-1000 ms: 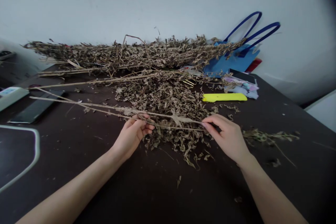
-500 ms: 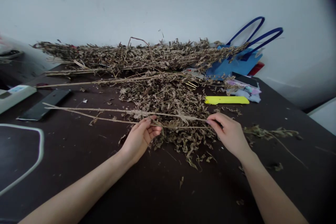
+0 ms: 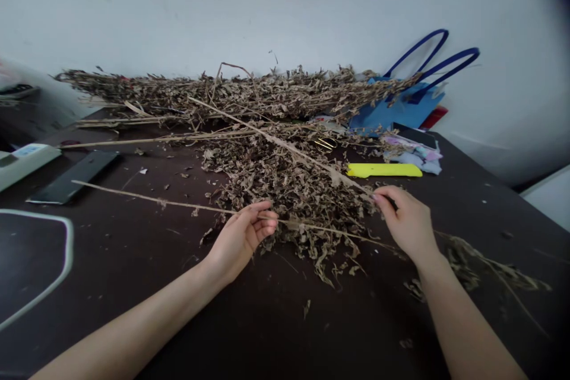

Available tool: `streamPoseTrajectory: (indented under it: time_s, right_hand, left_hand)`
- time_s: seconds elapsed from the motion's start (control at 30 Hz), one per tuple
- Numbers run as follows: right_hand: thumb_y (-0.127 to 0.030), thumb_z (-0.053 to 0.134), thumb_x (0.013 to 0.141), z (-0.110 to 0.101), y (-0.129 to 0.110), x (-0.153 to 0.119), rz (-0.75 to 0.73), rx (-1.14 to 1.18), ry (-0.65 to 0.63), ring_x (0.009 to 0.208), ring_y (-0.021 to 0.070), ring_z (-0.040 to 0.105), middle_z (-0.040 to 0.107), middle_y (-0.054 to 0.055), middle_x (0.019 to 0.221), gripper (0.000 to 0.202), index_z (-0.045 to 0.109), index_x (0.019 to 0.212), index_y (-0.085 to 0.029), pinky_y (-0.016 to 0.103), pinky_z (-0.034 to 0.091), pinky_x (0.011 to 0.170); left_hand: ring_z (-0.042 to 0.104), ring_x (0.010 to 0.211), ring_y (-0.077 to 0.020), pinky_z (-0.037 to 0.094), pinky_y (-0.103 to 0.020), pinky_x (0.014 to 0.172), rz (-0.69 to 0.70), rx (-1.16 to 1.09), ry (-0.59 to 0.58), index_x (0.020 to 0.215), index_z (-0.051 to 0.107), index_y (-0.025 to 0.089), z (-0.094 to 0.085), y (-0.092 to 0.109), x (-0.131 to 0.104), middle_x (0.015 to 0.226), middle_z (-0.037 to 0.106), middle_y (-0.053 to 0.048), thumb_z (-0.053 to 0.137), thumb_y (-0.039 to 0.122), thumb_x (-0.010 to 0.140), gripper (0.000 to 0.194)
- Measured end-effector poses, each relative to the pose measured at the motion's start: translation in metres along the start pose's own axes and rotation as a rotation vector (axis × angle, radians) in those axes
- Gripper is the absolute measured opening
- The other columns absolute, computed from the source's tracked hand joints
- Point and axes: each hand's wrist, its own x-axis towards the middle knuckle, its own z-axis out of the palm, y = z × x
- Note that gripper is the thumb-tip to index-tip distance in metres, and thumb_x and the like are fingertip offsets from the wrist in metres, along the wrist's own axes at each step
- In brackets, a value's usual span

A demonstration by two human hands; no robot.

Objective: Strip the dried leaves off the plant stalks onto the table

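Broadly, the dark table (image 3: pixel 276 320) carries everything here, and most of its far side is taken by a long heap of dried leafy branches (image 3: pixel 231 95) lying against the wall. In front of that sits a loose pile of stripped leaves (image 3: pixel 289 190), spread between the two hands. A blue bag (image 3: pixel 401 107) stands at the far right, with a yellow strip (image 3: pixel 383 170) just in front of it, and a dark phone (image 3: pixel 73 176) lies at the left, well apart from the pile.

The left hand (image 3: pixel 243 237) pinches one thin bare stem (image 3: pixel 151 199) between thumb and fingers; the stem runs low over the table towards the phone. The right hand (image 3: pixel 407 219) is closed around the end of a second stem (image 3: pixel 276 139), which slants up and away across the pile towards the heap.

The risks look small but real. Both stems seem dry and brittle, so a sharp pull or bend could snap one and leave a stub in the fingers. The slanting stem crosses the heap's stray twigs, and dragging it could snag them and pull branches down onto the sorted leaves. The long free end at the left could sweep crumbs onto the phone. Leaves near the table's front could also slide off
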Motion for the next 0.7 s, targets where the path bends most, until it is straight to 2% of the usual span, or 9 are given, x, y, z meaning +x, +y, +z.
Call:
streamPoseTrajectory:
  time_s: [0.1,0.23,0.43,0.57,0.7]
  right_hand:
    - [-0.028,0.047,0.087,-0.001,0.006,0.001,-0.022,0.007,-0.016,0.076,0.0169,0.058,0.062,0.002,0.084,0.012,0.056,0.084,-0.021,0.026,0.042,0.070]
    - [-0.028,0.045,0.088,-0.003,0.003,0.003,-0.053,0.013,-0.021,0.080,0.0181,0.058,0.062,0.004,0.088,0.014,0.056,0.086,-0.021,0.028,0.042,0.072]
    - [-0.026,0.042,0.090,0.006,-0.019,0.006,-0.100,0.104,-0.144,0.077,0.0171,0.055,0.059,0.003,0.083,0.014,0.054,0.085,-0.021,0.029,0.042,0.071]
    - [-0.023,0.041,0.090,0.016,-0.034,0.006,-0.143,0.129,-0.227,0.078,0.0168,0.055,0.058,0.003,0.083,0.014,0.055,0.087,-0.020,0.029,0.042,0.072]
    - [-0.024,0.042,0.090,0.013,-0.045,0.004,-0.186,0.146,-0.234,0.085,0.0178,0.054,0.058,0.006,0.092,0.014,0.056,0.093,-0.020,0.031,0.043,0.077]
  left_hand:
    - [0.062,0.067,-0.0134,0.052,-0.023,0.063,0.007,0.038,-0.019,0.092,0.061,0.006,0.001,-0.002,-0.002,0.081,0.066,-0.012,0.046,0.013,0.086,0.018]
    - [0.062,0.065,-0.0142,0.051,-0.025,0.060,0.053,0.111,-0.067,0.091,0.060,0.009,0.003,-0.002,-0.007,0.079,0.066,-0.011,0.049,0.017,0.085,0.016]
    - [0.061,0.065,-0.0144,0.050,-0.025,0.060,0.032,0.139,-0.077,0.091,0.060,0.009,0.008,-0.002,-0.011,0.080,0.065,-0.010,0.052,0.021,0.085,0.015]
    - [0.063,0.072,-0.0138,0.051,-0.025,0.067,0.063,0.176,-0.072,0.096,0.058,0.012,0.012,-0.003,-0.013,0.092,0.066,-0.009,0.061,0.021,0.080,0.019]
    - [0.063,0.076,-0.0129,0.052,-0.024,0.072,0.073,0.222,-0.101,0.092,0.060,0.012,0.010,-0.004,-0.014,0.095,0.066,-0.009,0.061,0.020,0.081,0.014]
